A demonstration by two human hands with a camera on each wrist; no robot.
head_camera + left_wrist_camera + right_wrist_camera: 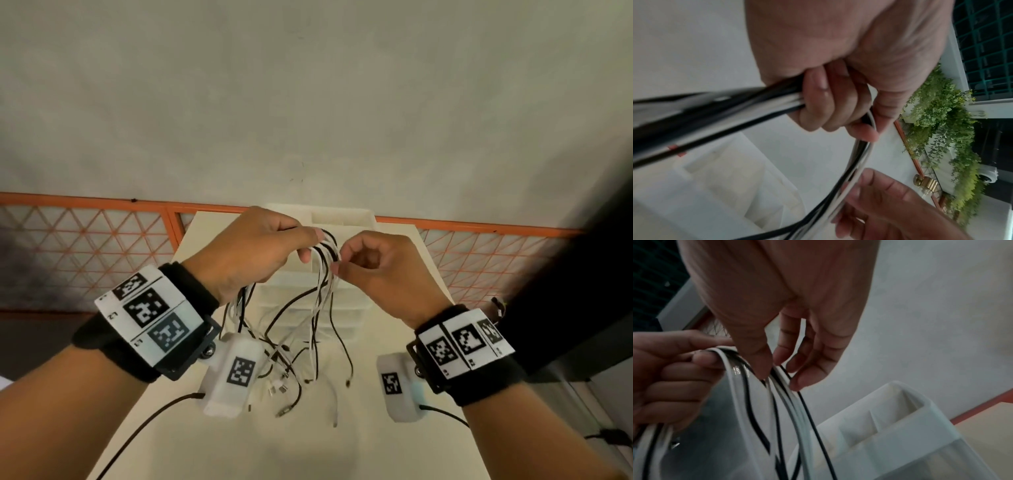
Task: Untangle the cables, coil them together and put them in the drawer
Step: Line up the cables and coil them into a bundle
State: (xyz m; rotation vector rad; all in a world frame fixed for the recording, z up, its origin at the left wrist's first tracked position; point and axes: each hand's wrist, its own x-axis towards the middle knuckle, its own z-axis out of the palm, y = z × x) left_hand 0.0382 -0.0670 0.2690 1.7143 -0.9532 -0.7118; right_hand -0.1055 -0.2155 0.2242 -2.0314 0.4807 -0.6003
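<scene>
We hold the cables (320, 274) bent over our closed left hand (253, 250), their ends hanging straight down, while our right hand (373, 270) pinches strands just beside it, above the drawer unit (342, 219).

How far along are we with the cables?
Gathered: the left hand grips the black and white cables as one bundle. In hand: the right hand pinches strands at the bend. Left: ends dangle uncoiled, and nothing is in the drawer unit yet.
</scene>
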